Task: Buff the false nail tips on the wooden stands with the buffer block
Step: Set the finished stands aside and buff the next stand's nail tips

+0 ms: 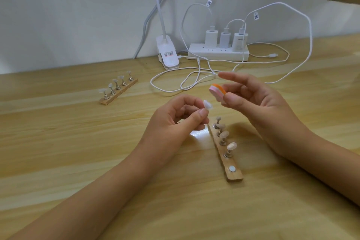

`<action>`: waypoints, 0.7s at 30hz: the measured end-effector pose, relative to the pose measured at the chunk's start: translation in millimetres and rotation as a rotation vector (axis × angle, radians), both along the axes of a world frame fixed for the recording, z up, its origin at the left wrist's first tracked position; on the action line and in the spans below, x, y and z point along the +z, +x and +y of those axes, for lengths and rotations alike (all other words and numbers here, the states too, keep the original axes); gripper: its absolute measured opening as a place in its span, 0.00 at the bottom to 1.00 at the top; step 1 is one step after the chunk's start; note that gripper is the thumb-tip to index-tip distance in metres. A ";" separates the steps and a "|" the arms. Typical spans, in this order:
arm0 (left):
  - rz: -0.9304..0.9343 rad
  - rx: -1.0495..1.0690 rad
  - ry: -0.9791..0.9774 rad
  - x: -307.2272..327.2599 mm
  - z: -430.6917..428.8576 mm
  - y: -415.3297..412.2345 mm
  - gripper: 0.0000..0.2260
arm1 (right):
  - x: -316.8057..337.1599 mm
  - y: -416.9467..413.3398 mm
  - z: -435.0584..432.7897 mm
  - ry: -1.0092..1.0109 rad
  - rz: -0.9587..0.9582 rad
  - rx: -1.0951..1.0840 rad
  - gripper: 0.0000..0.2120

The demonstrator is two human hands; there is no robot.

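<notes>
— Entry one: left hand (175, 117), fingers?
— Thumb and forefinger tips are pinched together under one pale nail tip (207, 104), held up clear of the table. Whatever lies beneath the tip is hidden by the fingers. The other fingers are curled loosely toward the palm.
— Entry two: right hand (259, 107)?
— Thumb and middle fingers are closed on the buffer block (216, 92), a small pad with one pink and one orange face. The forefinger is stretched straight out above it. The block is just beside the held tip, with a narrow gap between them.
— Stands?
— Two. Near wooden stand (234, 176): below the hands, running away from the person. It has four pegs carrying nail tips (231, 145) and one bare metal disc (231, 168) at the near end. Far wooden stand (106, 101): well apart to the left, lying at a slant, with five pegs, each with a clear tip.
— Surface?
— Light wood-grain table (58, 142), with both forearms over it.
— Back of table?
— White power strip (218, 54) by the wall, with three white chargers (211, 38) plugged in. White cables (271, 56) loop across the table behind the hands. White clip lamp (168, 55) left of the strip, neck rising out of view.
</notes>
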State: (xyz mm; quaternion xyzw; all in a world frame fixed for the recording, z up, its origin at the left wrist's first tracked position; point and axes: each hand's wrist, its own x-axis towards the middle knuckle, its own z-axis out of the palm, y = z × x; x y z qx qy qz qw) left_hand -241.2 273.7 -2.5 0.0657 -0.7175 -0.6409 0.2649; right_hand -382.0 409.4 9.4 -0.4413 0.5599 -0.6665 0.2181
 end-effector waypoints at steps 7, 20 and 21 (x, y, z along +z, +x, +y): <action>0.005 -0.016 0.050 1.4 0.0 0.4 0.04 | -2.6 6.8 0.2 0.079 0.148 0.047 0.15; -0.020 0.009 0.003 0.5 -1.9 0.8 0.02 | -2.5 11.0 0.5 -0.033 0.258 0.009 0.12; -0.019 0.010 0.001 0.5 -1.7 0.8 0.02 | -3.0 11.1 0.0 -0.027 0.266 0.013 0.12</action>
